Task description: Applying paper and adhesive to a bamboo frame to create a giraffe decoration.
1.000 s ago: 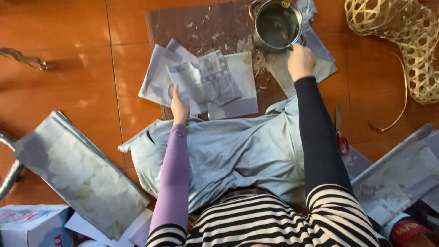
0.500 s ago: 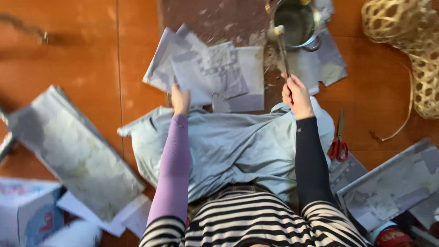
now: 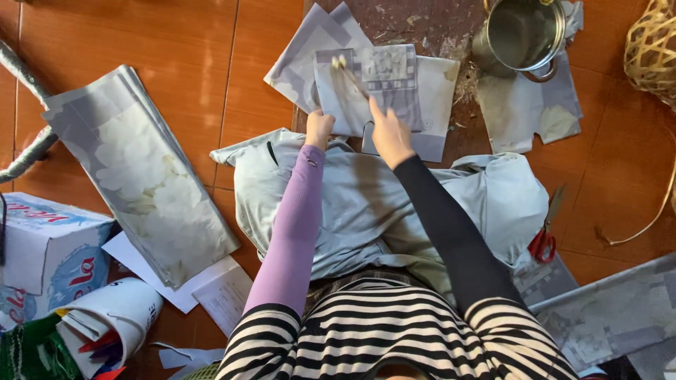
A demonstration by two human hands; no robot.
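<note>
My left hand [image 3: 319, 129], in a lilac sleeve, presses down on the near edge of a stack of grey paper sheets [image 3: 366, 84] on the floor. My right hand [image 3: 389, 135], in a black sleeve, holds a thin brush [image 3: 350, 75] whose pale tip rests on the top sheet. A metal pot [image 3: 522, 34] stands at the far right of the sheets. A pale blue cloth [image 3: 366, 204] covers my lap.
A folded grey paper bundle [image 3: 144, 176] lies at left beside a cardboard box [image 3: 42, 246] and a white paper roll [image 3: 113, 317]. Red-handled scissors [image 3: 543, 236] lie at right. A woven bamboo basket [image 3: 651, 49] is at the far right. More sheets [image 3: 612, 317] lie near right.
My right hand came back from the pot with the brush and now has its tip on the top sheet. My left hand stayed on the paper's edge.
</note>
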